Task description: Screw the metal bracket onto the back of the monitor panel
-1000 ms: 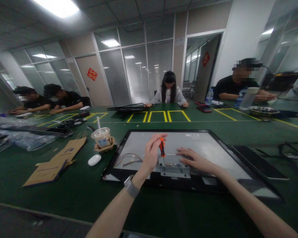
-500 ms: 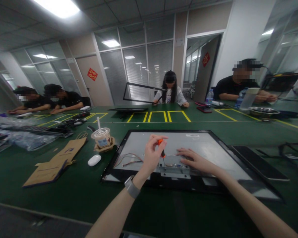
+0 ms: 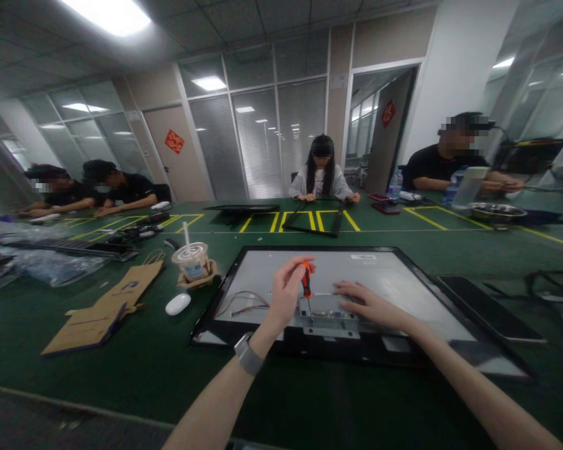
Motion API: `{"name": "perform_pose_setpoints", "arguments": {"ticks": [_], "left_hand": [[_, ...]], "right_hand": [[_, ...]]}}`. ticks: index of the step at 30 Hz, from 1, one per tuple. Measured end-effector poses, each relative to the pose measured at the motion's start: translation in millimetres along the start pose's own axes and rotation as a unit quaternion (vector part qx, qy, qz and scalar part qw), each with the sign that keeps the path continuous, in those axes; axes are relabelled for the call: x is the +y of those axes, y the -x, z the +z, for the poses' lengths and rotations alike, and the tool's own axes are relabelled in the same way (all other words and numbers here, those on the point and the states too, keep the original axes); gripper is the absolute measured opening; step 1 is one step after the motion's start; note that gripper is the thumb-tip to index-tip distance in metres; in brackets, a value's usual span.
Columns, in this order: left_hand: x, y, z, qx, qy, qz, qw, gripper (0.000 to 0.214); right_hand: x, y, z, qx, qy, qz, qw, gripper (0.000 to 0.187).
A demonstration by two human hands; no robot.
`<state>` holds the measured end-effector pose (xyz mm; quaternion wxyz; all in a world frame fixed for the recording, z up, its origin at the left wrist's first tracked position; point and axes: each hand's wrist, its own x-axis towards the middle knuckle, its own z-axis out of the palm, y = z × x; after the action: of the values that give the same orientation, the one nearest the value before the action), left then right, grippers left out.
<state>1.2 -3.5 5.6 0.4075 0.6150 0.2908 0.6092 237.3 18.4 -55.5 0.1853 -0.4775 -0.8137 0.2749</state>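
Observation:
A monitor panel [image 3: 380,281] with a black border and a pale grey back lies on the green table in front of me. My left hand [image 3: 288,290] is closed around the handle of an orange and black screwdriver [image 3: 306,280]. The screwdriver stands nearly upright, its shaft pointing down at the metal bracket [image 3: 331,326] near the panel's front edge. My right hand [image 3: 363,301] rests on the panel beside the bracket, fingers spread and holding nothing. Thin cables [image 3: 248,302] lie on the panel left of my left hand.
Left of the panel are a drink cup [image 3: 191,261] in a cardboard holder, a white mouse-shaped object [image 3: 177,304] and a brown paper bag [image 3: 107,306]. A dark flat slab [image 3: 490,307] lies at the right. Across the table, a person handles a black frame [image 3: 309,233].
My left fingers have loosened and shifted on the screwdriver, showing more of its handle. My right hand stays put. The person opposite has lowered the black frame onto the table.

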Motion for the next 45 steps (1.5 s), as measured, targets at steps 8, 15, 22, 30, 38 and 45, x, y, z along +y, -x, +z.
{"name": "perform_pose_setpoints", "arguments": {"ticks": [8, 15, 22, 30, 38, 45], "left_hand": [[0.2, 1.4, 2.6, 0.011, -0.055, 0.039, 0.998, 0.02], [0.9, 0.6, 2.9, 0.012, -0.01, 0.001, 1.0, 0.029], [-3.3, 0.1, 2.0, 0.025, -0.059, 0.046, 0.997, 0.015], [2.2, 4.2, 1.8, 0.008, -0.098, 0.084, 0.992, 0.026], [0.8, 3.8, 2.5, -0.002, -0.108, 0.08, 0.991, 0.019], [3.0, 4.1, 1.0, -0.019, -0.094, 0.071, 0.993, 0.023]], "right_hand": [[-2.8, 0.7, -0.7, 0.005, -0.005, -0.002, 1.0, 0.063], [0.4, 0.2, -0.5, 0.0, 0.001, -0.003, 1.0, 0.062], [0.9, -0.4, -0.1, 0.003, -0.001, 0.001, 1.0, 0.062], [2.4, -0.9, 0.9, 0.001, 0.004, -0.002, 1.0, 0.061], [0.7, 0.7, 0.7, 0.003, -0.005, 0.001, 1.0, 0.061], [-2.9, 0.8, -0.6, 0.002, -0.001, 0.002, 1.0, 0.062]]}}
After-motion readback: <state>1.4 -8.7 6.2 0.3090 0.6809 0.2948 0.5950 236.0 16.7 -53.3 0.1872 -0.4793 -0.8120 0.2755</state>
